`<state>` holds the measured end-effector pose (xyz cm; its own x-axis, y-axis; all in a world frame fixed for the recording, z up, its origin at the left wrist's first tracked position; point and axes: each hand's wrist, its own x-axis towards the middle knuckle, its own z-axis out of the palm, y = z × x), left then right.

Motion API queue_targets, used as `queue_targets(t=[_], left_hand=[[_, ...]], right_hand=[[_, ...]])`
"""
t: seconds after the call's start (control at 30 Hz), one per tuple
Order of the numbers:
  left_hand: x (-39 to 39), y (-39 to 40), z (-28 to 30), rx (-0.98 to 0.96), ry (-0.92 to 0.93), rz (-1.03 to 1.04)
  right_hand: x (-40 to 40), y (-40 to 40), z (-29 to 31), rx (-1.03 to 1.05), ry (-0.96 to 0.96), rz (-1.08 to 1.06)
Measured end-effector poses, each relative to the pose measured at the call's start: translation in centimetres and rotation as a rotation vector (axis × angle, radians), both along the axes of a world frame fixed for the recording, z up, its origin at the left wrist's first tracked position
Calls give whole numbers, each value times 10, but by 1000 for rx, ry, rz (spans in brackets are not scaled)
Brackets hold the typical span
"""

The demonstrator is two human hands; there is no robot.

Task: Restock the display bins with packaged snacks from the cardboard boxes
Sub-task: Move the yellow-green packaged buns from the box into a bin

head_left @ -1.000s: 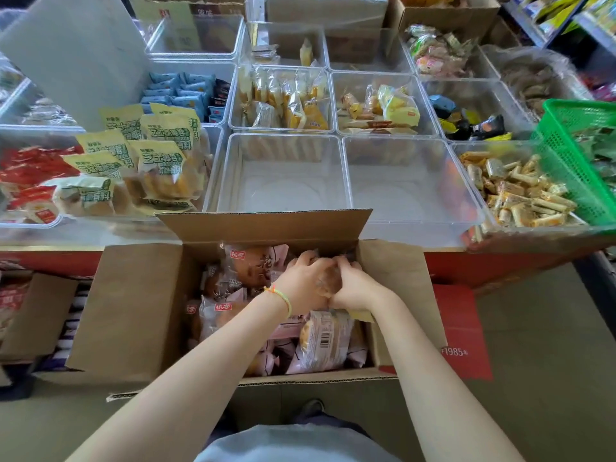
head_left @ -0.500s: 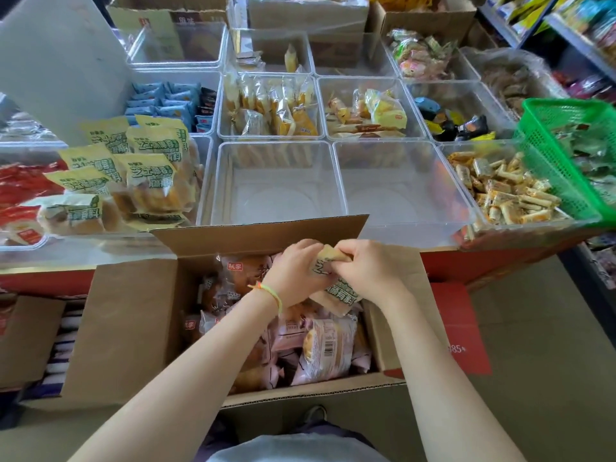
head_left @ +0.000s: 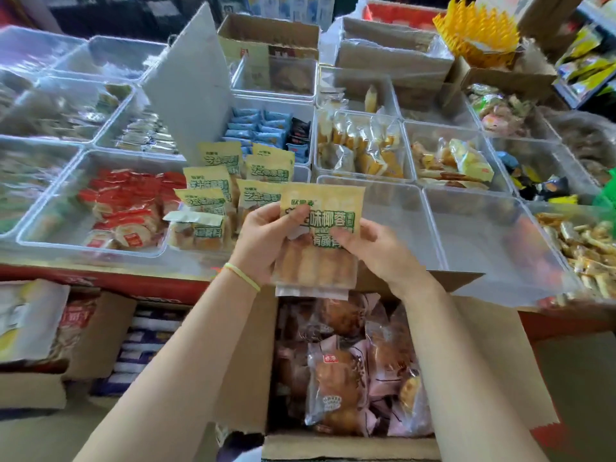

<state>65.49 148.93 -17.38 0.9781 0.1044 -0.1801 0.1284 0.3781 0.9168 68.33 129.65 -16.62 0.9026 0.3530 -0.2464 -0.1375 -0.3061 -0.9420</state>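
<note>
On the far left of the desk, a clear plastic bin of red-wrapped round crackers [head_left: 123,211] sits close to the front edge. Just right of it stands the clear bin of yellow-and-green bread packets [head_left: 213,195], its packets upright in rows with their green lettering facing the person. This bin lies up and to the left of the held packet, nearest the left hand.

The left hand [head_left: 266,241], with a yellow-green band on its wrist, grips the left side of a yellow-and-green packet of sliced bread [head_left: 316,238], thumb across the front. The right hand [head_left: 376,248] pinches the packet's right side, fingers curled over the print. The packet is upright, long axis running away from the person, raised above the open brown cardboard box [head_left: 240,345] of pink-wrapped buns below.

Right of the packet, two empty clear plastic bins [head_left: 433,208] offer open room, though the matching stock is to the left. I judge the coming move to be a short carry leftward and forward, over the low bin wall, keeping the packet upright to slot beside its fellows.
</note>
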Motion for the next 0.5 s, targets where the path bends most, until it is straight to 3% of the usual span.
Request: queue_targets(t=[0.1,0.2,0.33,0.43,0.5], left_hand=[[12,50,2,60,-22,22],[29,93,-9,200,-43,85],[41,148,-40,902,-81,185],[39,175,-71,1388,34,-123],[37,180,-91,1568,86,-355]], right_hand=[[16,55,3,-6,43,-10],[35,98,4,-84,-45,-60],[56,133,-13,-191,-121,-174],[67,145,-33,-287,-91,-158],[70,155,-49,-326,-76,-128]])
